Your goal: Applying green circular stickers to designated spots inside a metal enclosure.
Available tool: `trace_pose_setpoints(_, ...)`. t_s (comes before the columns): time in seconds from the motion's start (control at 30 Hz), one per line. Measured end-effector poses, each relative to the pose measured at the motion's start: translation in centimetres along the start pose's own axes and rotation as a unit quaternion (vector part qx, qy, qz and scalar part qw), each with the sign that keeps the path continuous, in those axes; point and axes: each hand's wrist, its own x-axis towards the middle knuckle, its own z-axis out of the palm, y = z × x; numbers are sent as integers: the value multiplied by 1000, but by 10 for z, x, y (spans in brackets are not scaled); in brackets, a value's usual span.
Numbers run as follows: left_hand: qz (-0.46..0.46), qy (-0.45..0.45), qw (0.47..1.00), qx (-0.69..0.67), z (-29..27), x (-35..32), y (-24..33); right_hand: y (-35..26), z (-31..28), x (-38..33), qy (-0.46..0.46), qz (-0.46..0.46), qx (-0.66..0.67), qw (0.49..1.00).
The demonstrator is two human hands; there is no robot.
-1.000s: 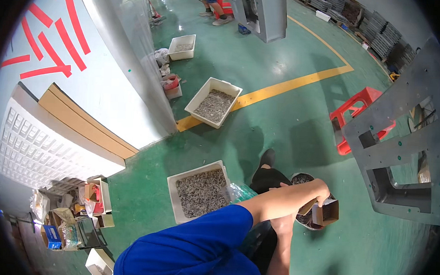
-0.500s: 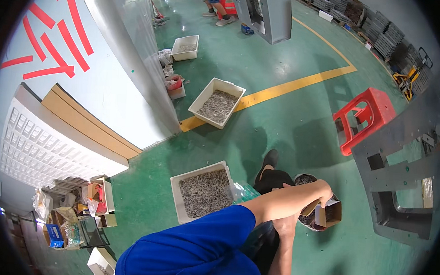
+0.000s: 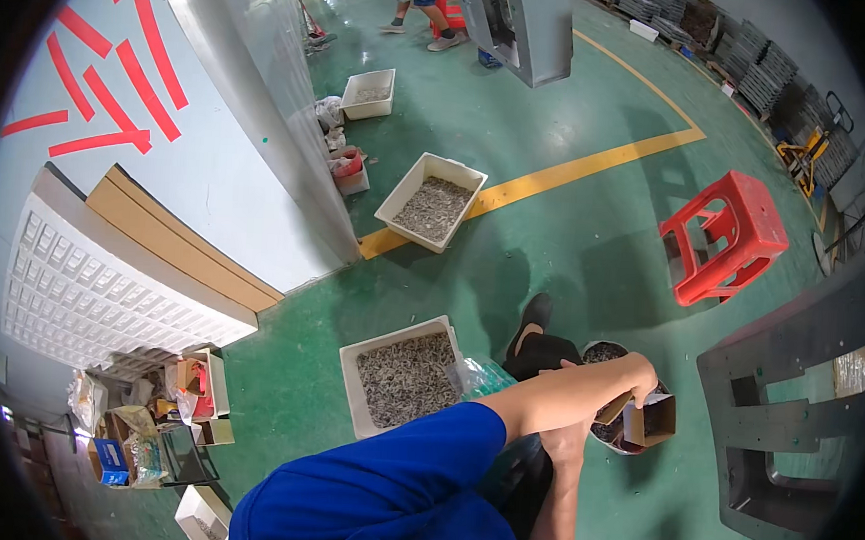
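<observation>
My left arm, in a blue sleeve, reaches across to the right. Its hand (image 3: 644, 377) is bent down with fingers closed on the edge of a small open cardboard box (image 3: 657, 424). That box is tilted over the mouth of a round bucket (image 3: 603, 345), which holds small dark grey pieces. My right forearm (image 3: 560, 482) rises from the lower edge and passes under the left one. Most of my right hand is hidden there, so its grip does not show. Beside my legs stands a white bin (image 3: 352, 383) full of small grey pieces.
Ahead, another white bin (image 3: 393, 209) sits by a yellow floor line. A red stool (image 3: 748, 223) stands at the right, above a large grey metal frame (image 3: 776, 440). At left are a white wall panel (image 3: 99, 292) and cluttered boxes (image 3: 109, 460). A seated person's legs (image 3: 431, 11) show far back.
The grey frame at the right appears lower and turned. The distant person's feet have shifted. My left hand stays at the cardboard box, with only a slight shift of the whole view.
</observation>
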Motion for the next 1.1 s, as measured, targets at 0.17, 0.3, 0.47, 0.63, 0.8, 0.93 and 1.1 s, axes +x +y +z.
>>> trace_pose_setpoints(0.17,-9,-7,1000,-3,-1,-2,1,2,1,-1,3,8,-6,1000)
trace_pose_setpoints(0.3,-6,-9,1000,0,-4,-6,4,7,1,-2,6,0,-15,1000)
trace_pose_setpoints(0.47,10,9,1000,7,1,-4,0,3,-1,-1,1,-7,-25,1000)
trace_pose_setpoints(0.63,15,10,1000,10,2,1,0,6,-1,-4,-9,34,2,999)
trace_pose_setpoints(0.8,7,5,1000,7,3,3,-1,1,-1,-2,2,35,14,999)
trace_pose_setpoints(0.93,8,4,1000,8,6,7,-3,8,1,-4,0,11,-6,1000)
trace_pose_setpoints(1.1,2,1,1000,-4,3,2,2,1,-3,-1,1,34,16,999)
